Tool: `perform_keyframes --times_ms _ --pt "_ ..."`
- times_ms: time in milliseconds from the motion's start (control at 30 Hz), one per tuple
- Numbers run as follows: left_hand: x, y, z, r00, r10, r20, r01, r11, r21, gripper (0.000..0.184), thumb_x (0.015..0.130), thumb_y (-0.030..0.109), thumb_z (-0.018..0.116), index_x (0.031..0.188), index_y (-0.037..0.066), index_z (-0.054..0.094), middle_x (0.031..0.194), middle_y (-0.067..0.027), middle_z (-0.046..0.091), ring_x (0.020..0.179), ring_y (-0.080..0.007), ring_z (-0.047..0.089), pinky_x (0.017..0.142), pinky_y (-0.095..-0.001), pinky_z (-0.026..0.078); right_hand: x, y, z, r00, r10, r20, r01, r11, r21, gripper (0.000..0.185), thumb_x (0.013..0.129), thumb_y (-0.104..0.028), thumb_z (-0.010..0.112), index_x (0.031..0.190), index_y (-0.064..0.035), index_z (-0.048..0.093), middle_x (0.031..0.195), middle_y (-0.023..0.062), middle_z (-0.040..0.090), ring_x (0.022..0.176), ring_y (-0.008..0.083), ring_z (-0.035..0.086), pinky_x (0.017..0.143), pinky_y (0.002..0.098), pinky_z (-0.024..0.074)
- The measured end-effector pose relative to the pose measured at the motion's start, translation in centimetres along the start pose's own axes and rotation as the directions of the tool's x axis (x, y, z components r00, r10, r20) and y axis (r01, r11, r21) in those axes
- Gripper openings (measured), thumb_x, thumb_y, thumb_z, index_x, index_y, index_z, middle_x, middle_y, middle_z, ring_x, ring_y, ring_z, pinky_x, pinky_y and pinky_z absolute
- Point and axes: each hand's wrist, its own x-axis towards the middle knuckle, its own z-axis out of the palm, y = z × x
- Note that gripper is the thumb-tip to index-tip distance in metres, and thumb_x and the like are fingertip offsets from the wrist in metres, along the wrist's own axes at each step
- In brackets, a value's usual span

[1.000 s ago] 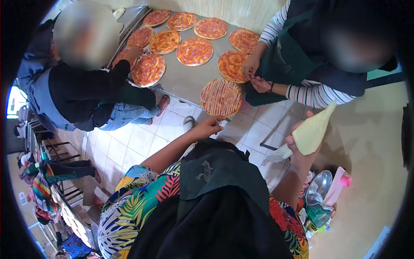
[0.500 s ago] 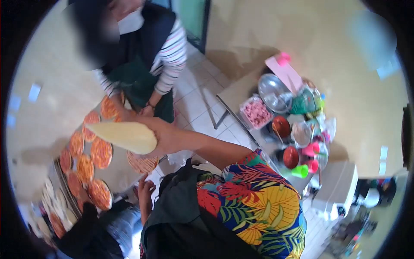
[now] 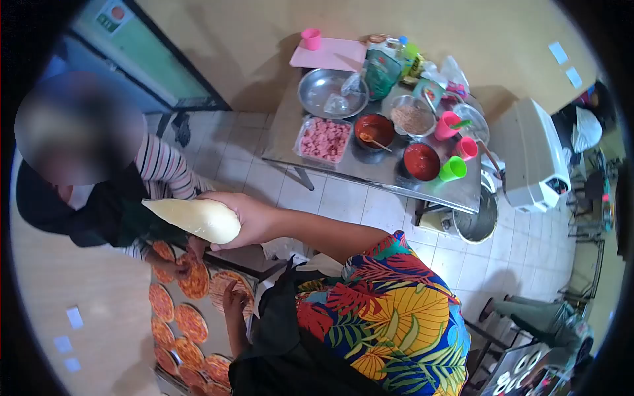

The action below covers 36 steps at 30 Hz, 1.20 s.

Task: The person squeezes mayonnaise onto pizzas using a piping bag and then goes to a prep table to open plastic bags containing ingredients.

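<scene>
Right hand (image 3: 256,223), nearest the viewer: fingers closed round the broad end of a pale, filled bag (image 3: 197,220), gripping it in the air; its tapered end points to the left of the view. The forearm emerges from a floral sleeve (image 3: 403,310). Below, the left hand (image 3: 234,302) lies over the striped pizza (image 3: 218,285), fingers loosely bent and apart, with nothing seen between them; whether they touch the topping cannot be told. The striped pizza occupies the near corner of a bench (image 3: 218,333), beside several red-topped pizzas (image 3: 191,323). A co-worker (image 3: 165,168) in striped sleeves stands across from the bag, hands at a neighbouring pizza. Farther off, past the tiled floor (image 3: 251,148), a second bench (image 3: 376,169) carries pink cubes (image 3: 324,139) in a tub, red sauce (image 3: 421,158) in two dark bowls, a green cup (image 3: 453,169), a steel bowl (image 3: 318,90) and a pink board (image 3: 337,54).
</scene>
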Motion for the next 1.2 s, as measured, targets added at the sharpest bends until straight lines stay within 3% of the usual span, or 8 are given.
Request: perform_keyframes --times_ms 133,233,433,633,700,900,1033,1200 --pt "2.9 0.4 2.0 0.986 0.079 0.146 -0.099 0.986 0.135 0.038 0.081 0.005 0.051 0.119 0.004 0.045 0.077 0.0004 0.046 0.071 -0.0082 0.049 0.069 -0.0223 0.043 -1.4 0.6 -2.4 0.998 -0.006 -0.055 0.005 1.000 -0.015 0.060 0.066 -0.012 0.072 0.118 -0.0031 0.044 0.108 0.0072 0.053 0.100 0.0153 0.051 0.087 0.0285 0.0388" --pt "2.8 1.1 4.3 0.972 0.075 0.225 -0.114 0.979 0.169 0.038 0.082 0.004 0.051 0.120 0.002 0.044 0.078 -0.0001 0.048 0.073 -0.0084 0.049 0.070 -0.0216 0.042 -2.4 0.3 -3.5 0.976 -0.155 -0.154 0.145 0.987 -0.074 0.061 0.066 -0.012 0.072 0.119 -0.0029 0.043 0.107 0.0071 0.053 0.100 0.0147 0.050 0.087 0.0279 0.0386" --pt "2.2 0.3 6.0 0.926 0.136 0.353 -0.270 0.891 0.364 0.038 0.082 0.004 0.053 0.119 0.002 0.044 0.083 -0.0019 0.051 0.077 -0.0096 0.048 0.073 -0.0229 0.040 -3.8 -0.5 -4.9 0.981 -0.111 -0.158 0.100 0.992 -0.081 0.059 0.066 -0.010 0.072 0.118 -0.0029 0.044 0.104 0.0060 0.053 0.097 0.0128 0.050 0.085 0.0269 0.0393" --pt "-1.5 -0.5 7.0 0.924 0.214 0.318 -0.324 0.878 0.352 0.040 0.081 0.007 0.056 0.119 0.004 0.044 0.082 -0.0028 0.051 0.076 -0.0108 0.049 0.071 -0.0237 0.041 -5.7 -2.5 -4.4 0.981 -0.114 -0.155 0.115 0.993 -0.002 0.059 0.066 -0.011 0.074 0.117 -0.0028 0.044 0.103 0.0049 0.054 0.096 0.0116 0.049 0.084 0.0264 0.0394" --pt "-2.4 -1.4 6.2 0.923 0.204 0.327 -0.355 0.782 0.513 0.039 0.081 0.008 0.056 0.118 0.004 0.046 0.082 -0.0039 0.052 0.077 -0.0112 0.050 0.070 -0.0244 0.041 -6.5 -3.7 -4.3 0.984 -0.120 -0.131 0.120 0.993 -0.003 0.060 0.066 -0.011 0.074 0.117 -0.0028 0.044 0.104 0.0050 0.054 0.097 0.0117 0.049 0.085 0.0266 0.0393" --pt "-8.3 -4.4 5.8 0.915 0.335 0.225 -0.402 0.815 0.418 0.037 0.081 0.009 0.056 0.116 0.004 0.047 0.082 -0.0033 0.053 0.076 -0.0116 0.051 0.068 -0.0246 0.042 -8.2 -6.2 -2.4 0.984 -0.135 -0.118 0.124 0.988 -0.096 0.062 0.066 -0.013 0.075 0.119 -0.0029 0.044 0.105 0.0052 0.053 0.098 0.0122 0.048 0.087 0.0273 0.0381" --pt "-13.1 -10.8 5.1 0.968 0.248 0.043 -0.241 0.868 0.434 0.036 0.082 0.009 0.055 0.116 0.003 0.046 0.082 -0.0050 0.056 0.075 -0.0127 0.053 0.070 -0.0258 0.043 -8.1 -5.2 -2.4 0.990 -0.008 -0.138 0.010 1.000 0.018 0.067 0.064 -0.012 0.077 0.121 -0.0040 0.042 0.106 0.0037 0.052 0.101 0.0122 0.046 0.089 0.0273 0.0356" --pt "-20.2 -22.6 7.9 0.993 0.098 -0.065 -0.074 0.950 0.304 0.041 0.081 0.011 0.057 0.120 0.004 0.044 0.081 -0.0078 0.059 0.076 -0.0136 0.056 0.069 -0.0279 0.046 -10.8 -2.8 -8.7 0.847 0.089 -0.524 -0.152 0.985 -0.079 0.054 0.063 -0.008 0.074 0.110 -0.0036 0.048 0.088 0.0020 0.055 0.068 0.0083 0.050 0.052 0.0218 0.0419"
